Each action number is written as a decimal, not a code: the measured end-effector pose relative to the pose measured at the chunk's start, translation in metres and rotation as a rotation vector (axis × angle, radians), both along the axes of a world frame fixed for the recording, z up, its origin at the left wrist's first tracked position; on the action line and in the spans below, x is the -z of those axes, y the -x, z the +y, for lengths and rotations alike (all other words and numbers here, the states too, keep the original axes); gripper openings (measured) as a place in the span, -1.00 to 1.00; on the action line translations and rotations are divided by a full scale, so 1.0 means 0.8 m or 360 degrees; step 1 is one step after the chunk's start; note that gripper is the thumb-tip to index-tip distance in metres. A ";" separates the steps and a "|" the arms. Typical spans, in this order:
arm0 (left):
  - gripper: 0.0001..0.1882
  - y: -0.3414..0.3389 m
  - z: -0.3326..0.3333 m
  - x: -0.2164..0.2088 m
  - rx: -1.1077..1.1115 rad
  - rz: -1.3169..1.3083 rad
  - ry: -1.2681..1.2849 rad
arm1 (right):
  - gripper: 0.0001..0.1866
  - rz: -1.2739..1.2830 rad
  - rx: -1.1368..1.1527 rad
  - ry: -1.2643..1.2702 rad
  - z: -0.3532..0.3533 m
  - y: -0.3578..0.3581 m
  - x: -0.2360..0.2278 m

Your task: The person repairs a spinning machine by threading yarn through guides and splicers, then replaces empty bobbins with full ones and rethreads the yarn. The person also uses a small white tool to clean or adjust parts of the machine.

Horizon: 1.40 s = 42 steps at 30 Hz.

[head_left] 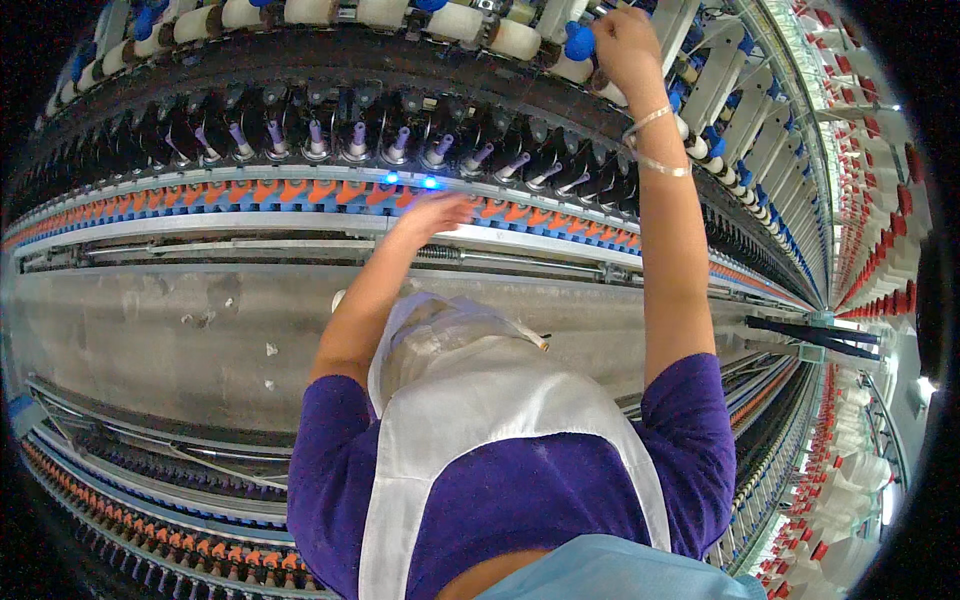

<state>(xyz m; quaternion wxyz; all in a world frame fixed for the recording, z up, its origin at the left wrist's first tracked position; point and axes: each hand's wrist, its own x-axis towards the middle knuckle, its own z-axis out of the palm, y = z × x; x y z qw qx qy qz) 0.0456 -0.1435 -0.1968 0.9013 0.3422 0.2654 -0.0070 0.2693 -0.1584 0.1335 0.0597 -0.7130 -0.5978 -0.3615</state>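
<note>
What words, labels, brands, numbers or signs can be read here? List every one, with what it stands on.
None can be read anywhere in the picture.
Blue knob by the right hand: no marking that I can make out.
White apron: no lettering shows.
Red-and-white spools at the right: too small and blurred to tell.

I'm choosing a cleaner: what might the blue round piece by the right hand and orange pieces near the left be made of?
Blue round piece: probably plastic, perhaps matte, judging by its solid, even colour. Orange pieces: likely moulded plastic, smooth-looking, since one shape repeats.
</note>
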 end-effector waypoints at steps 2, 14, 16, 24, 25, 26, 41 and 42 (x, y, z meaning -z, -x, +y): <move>-0.70 0.024 0.026 0.089 -0.0601 0.0287 0.0309 | -0.89 -0.0017 0.0006 -0.0513 -0.016 0.048 0.004; -0.84 0.081 0.081 0.173 -0.1268 0.0082 0.0434 | -0.96 0.1335 -0.0151 -0.0710 -0.155 0.137 0.112; -0.77 0.099 0.065 0.129 -0.1052 0.0198 0.0296 | -0.82 0.1393 -0.0154 -0.0740 -0.180 0.134 0.117; -0.45 0.000 0.055 -0.070 -0.1152 0.0266 -0.0755 | -0.69 0.2161 0.0392 -0.0371 -0.243 0.160 0.212; -0.41 -0.020 0.070 -0.077 -0.1247 0.0248 -0.0935 | -0.75 0.2255 0.0197 -0.0357 -0.234 0.174 0.229; -0.42 -0.027 0.076 -0.081 -0.1228 0.0205 -0.1014 | -0.82 0.2327 0.0115 -0.0256 -0.222 0.185 0.241; -0.07 0.089 0.054 -0.292 -0.0477 -0.0361 -0.1287 | -0.83 0.2886 -0.1006 -0.0158 -0.039 0.194 0.077; -0.22 0.091 0.039 -0.275 -0.0458 -0.0528 -0.1068 | -0.85 0.2758 -0.0944 -0.0217 -0.044 0.195 0.076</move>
